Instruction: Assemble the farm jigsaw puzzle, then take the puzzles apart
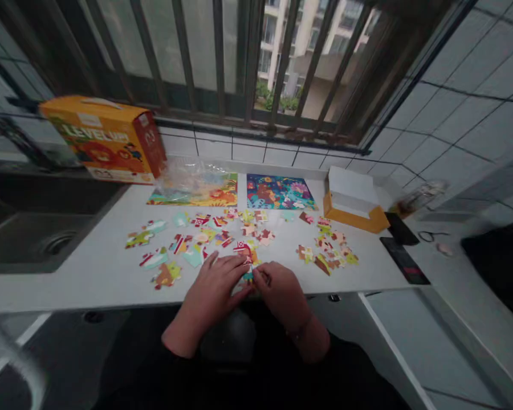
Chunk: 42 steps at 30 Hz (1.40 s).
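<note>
Several jigsaw puzzle pieces, red, white and teal, sit between my hands near the counter's front edge; a red-and-white puzzle piece (242,247) shows just beyond my fingertips. My left hand (214,290) reaches over from the left, its fingers and thumb closed around the edge of the pieces. On the other side, my right hand (282,289) is curled, thumb and index finger pinching a small teal puzzle piece (248,275). My fingers partly cover these pieces. Loose puzzle pieces (182,244) lie to the left, and a cluster of puzzle pieces (329,246) lies to the right.
Two picture sheets lie at the back, one bright puzzle picture (222,192) under clear plastic wrap (188,177) and one dark blue puzzle picture (280,192). An orange box (106,142) stands beside the sink (21,239). An open box (354,199) and a phone (404,261) are right.
</note>
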Each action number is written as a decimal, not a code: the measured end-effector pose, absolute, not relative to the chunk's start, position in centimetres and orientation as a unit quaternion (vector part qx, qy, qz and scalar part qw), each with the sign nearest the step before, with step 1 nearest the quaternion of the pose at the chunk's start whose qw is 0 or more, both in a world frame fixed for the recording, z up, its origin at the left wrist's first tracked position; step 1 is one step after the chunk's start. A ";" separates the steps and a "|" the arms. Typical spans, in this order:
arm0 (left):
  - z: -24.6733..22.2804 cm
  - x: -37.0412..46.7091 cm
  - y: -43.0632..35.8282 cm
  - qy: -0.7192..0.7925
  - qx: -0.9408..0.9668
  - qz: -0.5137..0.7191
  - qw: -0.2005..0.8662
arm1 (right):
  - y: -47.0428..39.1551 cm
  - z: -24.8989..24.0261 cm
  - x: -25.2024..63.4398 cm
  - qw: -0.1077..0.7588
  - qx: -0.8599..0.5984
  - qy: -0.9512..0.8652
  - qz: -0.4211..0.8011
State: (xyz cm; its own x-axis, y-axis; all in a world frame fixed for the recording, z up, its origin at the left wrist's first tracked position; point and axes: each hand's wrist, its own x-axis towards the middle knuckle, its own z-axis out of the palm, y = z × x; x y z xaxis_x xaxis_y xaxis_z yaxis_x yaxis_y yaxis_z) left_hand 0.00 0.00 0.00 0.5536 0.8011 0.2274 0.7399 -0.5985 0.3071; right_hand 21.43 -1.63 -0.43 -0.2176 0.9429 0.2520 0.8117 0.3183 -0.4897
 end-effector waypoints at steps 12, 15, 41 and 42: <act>-0.3 -0.2 0.0 0.447 0.872 0.190 0.061 | -2.6 -2.0 27.7 0.288 -0.580 -0.762 -0.019; -0.3 -0.1 0.0 0.457 0.866 0.197 0.044 | -3.3 -3.0 26.8 0.278 -0.581 -0.760 -0.084; 0.2 1.1 3.3 0.555 0.821 0.133 -0.008 | 5.5 3.7 22.8 0.227 -0.519 -0.824 0.008; 0.3 1.4 4.1 0.568 0.814 0.123 -0.015 | 6.9 4.0 22.0 0.211 -0.513 -0.832 0.018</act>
State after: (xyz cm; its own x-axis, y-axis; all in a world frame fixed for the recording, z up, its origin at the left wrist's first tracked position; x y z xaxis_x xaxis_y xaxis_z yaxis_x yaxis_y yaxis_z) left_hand 1.39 4.14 0.32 0.3250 0.9204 0.2172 0.9279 -0.3547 0.1147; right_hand 22.01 6.94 4.02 -0.3839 0.8611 0.3334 0.8459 0.4728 -0.2468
